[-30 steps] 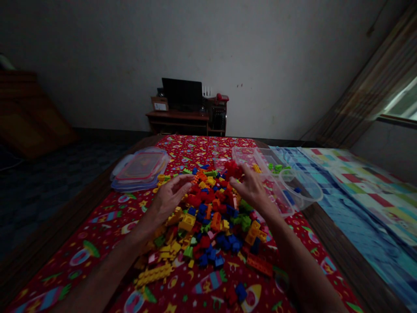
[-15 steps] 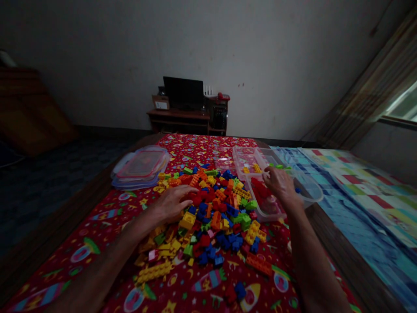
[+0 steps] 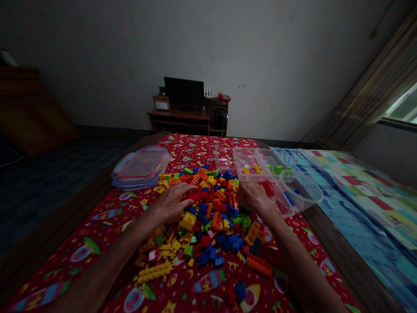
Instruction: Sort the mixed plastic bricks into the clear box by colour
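Note:
A heap of small plastic bricks (image 3: 211, 217) in red, blue, yellow, orange and green lies on the red patterned tablecloth (image 3: 97, 234). My left hand (image 3: 171, 203) rests on the heap's left side, its fingers and thumb closed around a red brick (image 3: 196, 196). My right hand (image 3: 257, 198) is low over the heap's right edge, fingers bent down and apart, holding nothing I can see. It is right beside a clear divided box (image 3: 302, 204), whose compartments hold red, yellow, green and blue bricks apart from one another.
A stack of clear lids (image 3: 140, 167) lies at the far left of the table. The wooden table edge (image 3: 339, 256) runs along the right, with a colourful mat (image 3: 365, 195) beyond it. A desk with a dark monitor (image 3: 184, 93) stands against the back wall.
My right hand carried red bricks from the heap to the clear box, left them there, and has come back to the heap's right edge. My left hand closed onto red bricks.

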The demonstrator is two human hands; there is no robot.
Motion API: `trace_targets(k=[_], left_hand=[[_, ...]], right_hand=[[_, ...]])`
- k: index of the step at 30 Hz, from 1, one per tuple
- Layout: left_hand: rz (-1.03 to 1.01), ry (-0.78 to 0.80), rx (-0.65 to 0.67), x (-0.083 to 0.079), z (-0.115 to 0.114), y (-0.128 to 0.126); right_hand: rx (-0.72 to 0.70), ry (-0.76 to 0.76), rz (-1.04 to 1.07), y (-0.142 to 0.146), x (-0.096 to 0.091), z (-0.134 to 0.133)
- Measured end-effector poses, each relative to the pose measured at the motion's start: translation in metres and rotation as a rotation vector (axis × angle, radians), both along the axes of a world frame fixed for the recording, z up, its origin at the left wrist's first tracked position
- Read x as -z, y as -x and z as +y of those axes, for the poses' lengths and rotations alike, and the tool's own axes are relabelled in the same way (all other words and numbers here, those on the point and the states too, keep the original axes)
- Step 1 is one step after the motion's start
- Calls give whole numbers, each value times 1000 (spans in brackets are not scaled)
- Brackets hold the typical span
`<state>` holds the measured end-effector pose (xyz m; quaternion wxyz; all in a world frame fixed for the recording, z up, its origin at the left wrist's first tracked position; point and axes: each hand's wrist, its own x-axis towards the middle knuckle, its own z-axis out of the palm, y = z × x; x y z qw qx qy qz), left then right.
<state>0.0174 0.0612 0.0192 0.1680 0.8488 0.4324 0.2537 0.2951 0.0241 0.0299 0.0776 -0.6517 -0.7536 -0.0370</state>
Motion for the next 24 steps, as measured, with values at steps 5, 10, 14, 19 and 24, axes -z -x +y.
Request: trace_targets(k=[5, 10, 14, 19, 24], left_hand=[[-21, -1, -16, -2, 0, -1], [-184, 48, -104, -1, 2, -3], [-387, 242, -97, 3, 3, -7], [-509, 385, -84, 1, 1, -10], [-500, 449, -59, -2, -3, -9]], right_hand=[[-94, -64, 42, 1, 4, -1], [-182, -189, 280, 8, -6, -3], [-198, -79, 458, 18, -8, 1], [-267, 161, 821, 22, -10, 8], [-245, 329, 1192, 26, -10, 6]])
